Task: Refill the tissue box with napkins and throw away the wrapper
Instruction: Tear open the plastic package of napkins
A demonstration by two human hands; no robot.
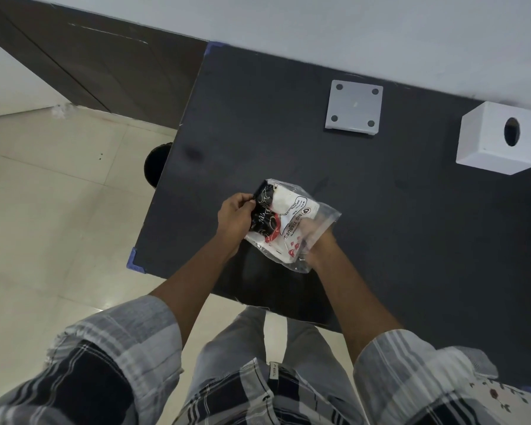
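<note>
A pack of napkins in a clear plastic wrapper (292, 220) with black, white and red print is held just above the dark table (380, 210), near its front left part. My left hand (235, 219) pinches the wrapper's black end. My right hand (318, 240) is partly inside or under the clear end of the wrapper, blurred, gripping it. The white tissue box (497, 139) with an oval hole stands at the table's far right. Its flat white base plate (353, 108), with a hole near each corner, lies apart from it at the table's back middle.
A dark round bin (156, 164) stands on the tiled floor, half hidden under the table's left edge. A white wall runs along the table's far side. A dark wooden panel is at the back left. Blue tape marks the table's corners.
</note>
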